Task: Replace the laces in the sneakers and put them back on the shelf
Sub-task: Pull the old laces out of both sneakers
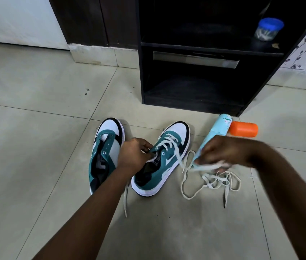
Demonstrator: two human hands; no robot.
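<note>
The half-laced right sneaker [162, 158] stands on the tiled floor [35, 128] beside the unlaced left sneaker [105, 152]. The left hand [133, 154] pinches its tongue; the blurred right hand [221, 152] grips the white lace [204, 167], near the black shelf [204, 45].

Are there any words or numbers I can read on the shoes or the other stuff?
Nothing here can be read.
Left sneaker: a label inside on the insole, too blurred to read.
Right sneaker: a small tag on the tongue, too small to read.
Blue can: a flower pattern, no text visible.
Orange cap: plain.
Jar on the shelf: no label visible.
</note>
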